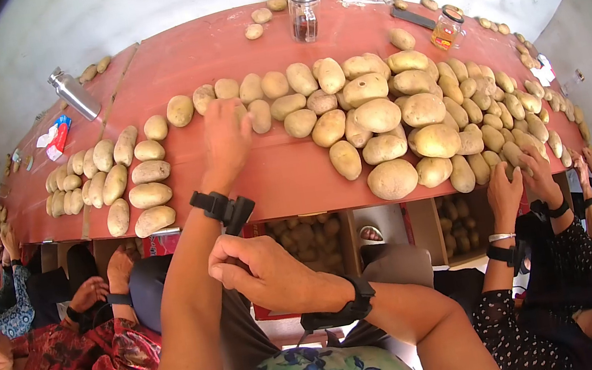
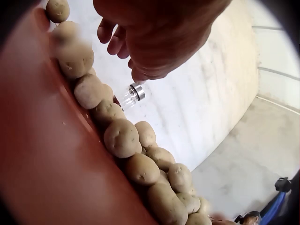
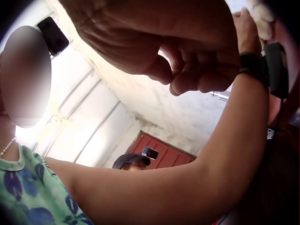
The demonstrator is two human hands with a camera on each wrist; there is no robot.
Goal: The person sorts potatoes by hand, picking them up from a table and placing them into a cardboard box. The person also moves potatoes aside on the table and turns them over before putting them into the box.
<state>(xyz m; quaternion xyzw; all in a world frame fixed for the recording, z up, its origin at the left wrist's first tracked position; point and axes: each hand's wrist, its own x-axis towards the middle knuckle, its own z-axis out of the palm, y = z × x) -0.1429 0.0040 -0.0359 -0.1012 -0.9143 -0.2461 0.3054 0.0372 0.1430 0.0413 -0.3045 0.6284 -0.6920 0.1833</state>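
My left hand (image 1: 227, 143) reaches forward over the red table, close to a row of tan potatoes (image 1: 250, 88). Its fingertips overlap the potatoes in the head view. From the left wrist, the same hand (image 2: 164, 42) appears with loosely curled fingers and no potato in them. Nearer my body, my right hand (image 1: 270, 269) hovers in front of the table edge, beside the left forearm. The right wrist view shows its fingers (image 3: 201, 77) bent loosely toward the palm, with nothing visible in them. A large heap of potatoes (image 1: 378, 117) lies to the right of the left hand.
Shorter potato rows (image 1: 149, 172) lie at left. A steel bottle (image 1: 76, 94), a lidded glass jar (image 1: 304, 15) and a smaller jar (image 1: 447, 28) stand farther back. Below the table edge is a box of potatoes (image 1: 308, 240). People sit on both sides, another person's hands (image 1: 505, 193) at the heap.
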